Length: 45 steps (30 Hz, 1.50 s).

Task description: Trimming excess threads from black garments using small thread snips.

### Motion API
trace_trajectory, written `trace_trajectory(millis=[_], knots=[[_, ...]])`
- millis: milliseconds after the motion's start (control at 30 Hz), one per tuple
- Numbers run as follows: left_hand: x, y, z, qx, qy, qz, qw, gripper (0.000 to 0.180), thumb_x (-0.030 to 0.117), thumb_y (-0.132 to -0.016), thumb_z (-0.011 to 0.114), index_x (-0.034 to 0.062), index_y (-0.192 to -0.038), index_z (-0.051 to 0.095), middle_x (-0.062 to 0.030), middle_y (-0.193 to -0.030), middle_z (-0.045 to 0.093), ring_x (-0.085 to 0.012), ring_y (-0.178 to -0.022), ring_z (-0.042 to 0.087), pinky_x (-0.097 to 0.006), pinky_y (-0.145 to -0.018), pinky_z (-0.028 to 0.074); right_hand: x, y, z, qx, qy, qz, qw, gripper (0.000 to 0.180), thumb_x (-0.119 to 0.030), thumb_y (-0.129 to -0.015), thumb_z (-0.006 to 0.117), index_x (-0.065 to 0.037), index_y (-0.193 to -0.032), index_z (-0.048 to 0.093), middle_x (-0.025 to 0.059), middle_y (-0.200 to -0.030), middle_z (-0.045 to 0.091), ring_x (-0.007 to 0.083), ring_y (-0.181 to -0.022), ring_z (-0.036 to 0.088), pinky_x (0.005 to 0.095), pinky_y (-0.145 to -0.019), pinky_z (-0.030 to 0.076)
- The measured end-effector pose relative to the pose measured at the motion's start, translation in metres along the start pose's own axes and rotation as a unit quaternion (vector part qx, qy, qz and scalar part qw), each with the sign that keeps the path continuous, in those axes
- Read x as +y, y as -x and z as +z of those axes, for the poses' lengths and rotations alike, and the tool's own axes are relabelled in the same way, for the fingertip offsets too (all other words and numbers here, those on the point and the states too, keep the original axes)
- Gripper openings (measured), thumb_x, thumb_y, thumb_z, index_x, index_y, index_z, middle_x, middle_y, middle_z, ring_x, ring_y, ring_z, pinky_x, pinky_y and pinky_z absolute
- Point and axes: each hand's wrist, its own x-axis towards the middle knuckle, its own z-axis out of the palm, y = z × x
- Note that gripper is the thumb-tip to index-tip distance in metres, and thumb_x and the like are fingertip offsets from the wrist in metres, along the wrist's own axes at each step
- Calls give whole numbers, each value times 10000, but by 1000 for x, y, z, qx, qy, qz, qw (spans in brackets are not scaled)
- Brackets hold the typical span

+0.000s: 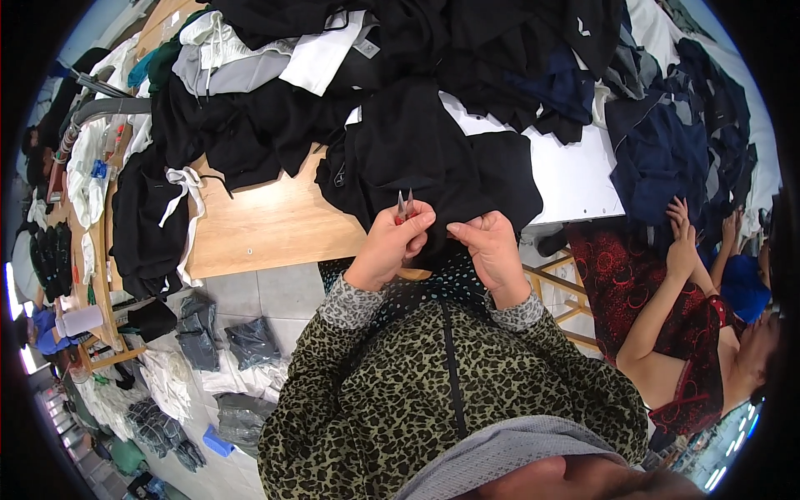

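Observation:
A black garment (404, 150) is spread at the table's front edge, and part of it hangs down between my hands. My left hand (385, 248) is closed around small thread snips (405, 205); their pointed metal blades stick up past the fingers, with a bit of red at the handle. Its thumb and forefinger are pressed together beside the cloth; whether they also grip it I cannot tell. Just to the right, my right hand (493, 252) pinches the garment's edge between thumb and fingers.
Black garments (250, 125) are heaped across the back, with white shorts (212, 33) among them. At right, a person (658, 325) handles navy clothing (662, 154). A wooden stool (560, 287) stands beside me. Bagged garments (250, 342) lie on the floor at left.

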Motion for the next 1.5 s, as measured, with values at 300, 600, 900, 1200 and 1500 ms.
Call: trace_trajectory(millis=[300, 600, 900, 1200, 1500], knots=[[-3, -4, -5, -35, 107, -28, 993, 130, 215, -904, 580, 86, -884, 573, 42, -571, 445, -30, -463, 357, -180, -407, 236, -2, -3, -3, -10, -69, 34, 997, 275, 56, -786, 652, -87, -660, 454, 48, -691, 599, 154, -695, 622, 338, -734, 530], [1, 11, 6, 48, -110, 120, 985, 335, 18, -812, 660, 15, -1124, 539, 38, -824, 514, -6, -621, 437, -143, -501, 350, 5, -3, -5, -4, -82, 17, 996, 88, -9, -829, 612, 0, -916, 619, 72, -942, 649, 154, -889, 611, 312, -843, 484], [-6, 30, -18, 83, -77, 104, 988, 290, -17, -804, 655, 34, -1071, 555, 48, -831, 505, -16, -709, 459, -158, -610, 397, 0, -2, -8, 15, -272, 70, 960, 121, -112, -914, 516, -65, -854, 611, 73, -955, 654, 195, -950, 608, 377, -911, 451], [-2, 26, -1, 149, -390, 387, 822, 262, -18, -737, 711, 27, -982, 631, -50, -949, 514, -69, -651, 529, -203, -536, 432, 7, 1, 1, -33, -148, -13, 988, 64, -59, -892, 559, -13, -887, 603, 87, -929, 656, 176, -861, 629, 343, -857, 483], [-7, 1, 16, 129, -350, 400, 837, 84, 12, -797, 654, 2, -869, 611, -40, -839, 557, -91, -555, 498, -215, -479, 394, 5, 5, -1, -34, -115, 1, 993, 84, -58, -889, 563, 3, -932, 600, 80, -917, 653, 151, -845, 625, 305, -827, 492]])
